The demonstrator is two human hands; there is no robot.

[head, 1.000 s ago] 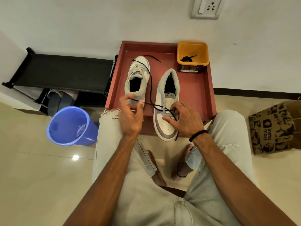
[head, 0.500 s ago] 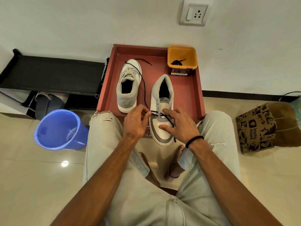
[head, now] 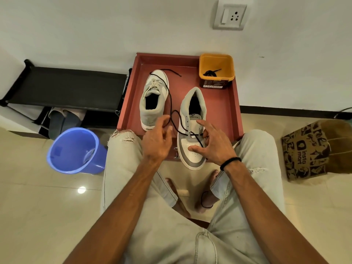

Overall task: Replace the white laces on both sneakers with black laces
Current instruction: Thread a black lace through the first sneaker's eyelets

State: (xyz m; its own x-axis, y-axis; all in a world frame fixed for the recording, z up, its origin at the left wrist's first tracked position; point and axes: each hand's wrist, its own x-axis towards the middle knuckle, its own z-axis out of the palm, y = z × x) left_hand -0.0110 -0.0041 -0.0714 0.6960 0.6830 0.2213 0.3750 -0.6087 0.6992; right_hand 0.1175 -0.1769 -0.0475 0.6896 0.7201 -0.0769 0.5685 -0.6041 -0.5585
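A: Left to right?
B: Blue bucket (head: pixel 76 149) far left on the floor. Red tray (head: pixel 219 103) against the wall. Left sneaker (head: pixel 152 100) in it, white laces (head: pixel 152 85) not yet swapped.
A: Left hand (head: pixel 156 141)?
B: Pinching the black lace (head: pixel 170 100) at the fingertips, just left of the right sneaker (head: pixel 192 128). Free run trailing up and away over the left sneaker's toe.
A: Right sneaker?
B: Grey-and-white, long axis toward the wall, toe nearest. Black lace through the lowest eyelets only (near the toe). Next eyelets just right of the left hand.
A: Right hand (head: pixel 213 143)?
B: Spread, fingertips on the toe and tongue, steadying. Gripping nothing visible.
A: Spare?
B: Second black lace in the orange tub (head: pixel 216 73), far right corner.
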